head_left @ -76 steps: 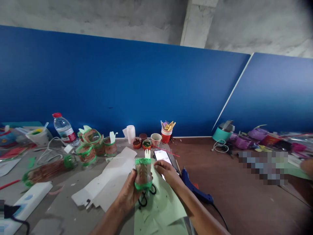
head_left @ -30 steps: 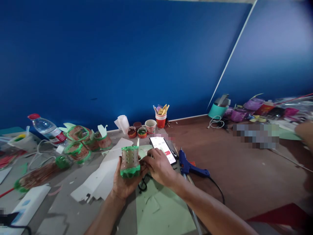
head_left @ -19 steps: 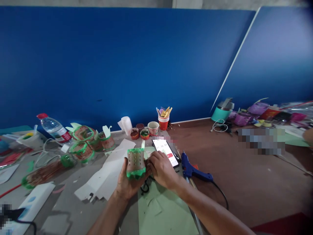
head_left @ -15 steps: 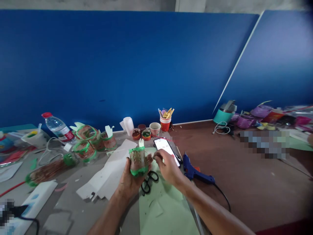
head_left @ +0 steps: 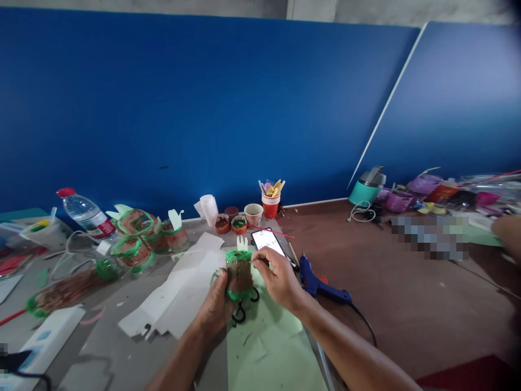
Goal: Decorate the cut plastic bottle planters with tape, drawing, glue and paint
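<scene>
My left hand [head_left: 215, 307] is closed around the side of a small brown cup with green rims [head_left: 239, 276], holding it upright above the table. A pale fork-shaped piece [head_left: 242, 243] sticks up from its top. Right beside the cup's upper edge, my right hand [head_left: 279, 276] pinches thumb and finger together; whatever is between the tips is too small to make out. Black scissors handles [head_left: 240, 314] show partly beneath the cup, on a pale green sheet [head_left: 268, 364]. Just behind my right hand lies a lit phone [head_left: 264, 239].
A blue glue gun [head_left: 325, 289] with a cord lies right of my right arm. White paper pieces [head_left: 179, 293] spread to the left. Several brown-green cups [head_left: 134, 252] and a water bottle [head_left: 87, 214] stand farther left. Another person's hand [head_left: 507, 231] shows at the far right.
My left hand has turned the cup and brought it rightward, closer to the pinched right fingers. The view has shifted slightly. Another person's hand has come farther into view at the right.
</scene>
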A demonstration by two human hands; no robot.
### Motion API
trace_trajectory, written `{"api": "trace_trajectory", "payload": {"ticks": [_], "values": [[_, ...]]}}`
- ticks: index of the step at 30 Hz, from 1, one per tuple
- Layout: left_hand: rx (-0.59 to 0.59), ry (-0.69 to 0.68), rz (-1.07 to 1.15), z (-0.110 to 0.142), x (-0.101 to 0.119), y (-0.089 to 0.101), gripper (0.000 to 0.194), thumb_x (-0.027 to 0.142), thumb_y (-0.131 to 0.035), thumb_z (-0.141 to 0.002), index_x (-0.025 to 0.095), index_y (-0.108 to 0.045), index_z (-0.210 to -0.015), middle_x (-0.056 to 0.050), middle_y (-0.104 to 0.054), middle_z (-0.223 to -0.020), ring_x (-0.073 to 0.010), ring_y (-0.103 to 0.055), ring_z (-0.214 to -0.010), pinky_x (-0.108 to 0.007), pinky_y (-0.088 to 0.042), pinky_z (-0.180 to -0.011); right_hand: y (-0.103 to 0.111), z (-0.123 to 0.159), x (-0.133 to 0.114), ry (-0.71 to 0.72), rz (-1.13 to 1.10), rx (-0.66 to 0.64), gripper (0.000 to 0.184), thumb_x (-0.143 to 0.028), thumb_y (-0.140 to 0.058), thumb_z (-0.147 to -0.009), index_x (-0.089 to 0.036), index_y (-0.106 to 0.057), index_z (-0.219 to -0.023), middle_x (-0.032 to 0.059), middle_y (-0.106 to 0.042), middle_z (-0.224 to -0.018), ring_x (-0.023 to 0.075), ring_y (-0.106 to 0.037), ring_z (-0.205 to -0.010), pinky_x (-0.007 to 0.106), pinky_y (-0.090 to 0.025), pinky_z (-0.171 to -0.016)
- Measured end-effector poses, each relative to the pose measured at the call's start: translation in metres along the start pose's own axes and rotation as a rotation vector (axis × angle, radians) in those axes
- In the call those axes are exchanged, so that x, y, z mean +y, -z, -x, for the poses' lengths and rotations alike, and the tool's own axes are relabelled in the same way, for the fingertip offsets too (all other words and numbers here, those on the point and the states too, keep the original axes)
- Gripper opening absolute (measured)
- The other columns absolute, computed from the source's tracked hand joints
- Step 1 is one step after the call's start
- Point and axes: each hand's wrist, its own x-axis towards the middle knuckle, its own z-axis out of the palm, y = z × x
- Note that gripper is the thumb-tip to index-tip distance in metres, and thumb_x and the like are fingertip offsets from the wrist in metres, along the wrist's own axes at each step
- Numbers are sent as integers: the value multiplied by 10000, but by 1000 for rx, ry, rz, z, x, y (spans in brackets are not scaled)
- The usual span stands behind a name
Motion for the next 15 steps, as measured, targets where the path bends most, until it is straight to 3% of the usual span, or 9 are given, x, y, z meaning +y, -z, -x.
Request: {"api": "trace_trajectory", "payload": {"ticks": [6, 15], "values": [[-18, 20, 2, 1, 0, -1, 411, 496, -697, -790, 129, -737, -969, -69, -743, -919, -188, -664, -843, -293, -511, -848, 1, 1, 2, 53, 93, -27, 129, -178, -488, -882, -200, -579, -792, 18, -601, -738, 148, -553, -678, 239, -424, -639], [-47, 20, -20, 2, 1, -2, 416, 501, -693, -791, 136, -736, -984, -59, -748, -857, -197, -673, -839, -298, -511, -840, 1, 1, 4, 127, 162, -17, 131, -139, -506, -877, -195, -577, -783, 19, -605, -727, 147, -552, -667, 235, -418, -629]]}}
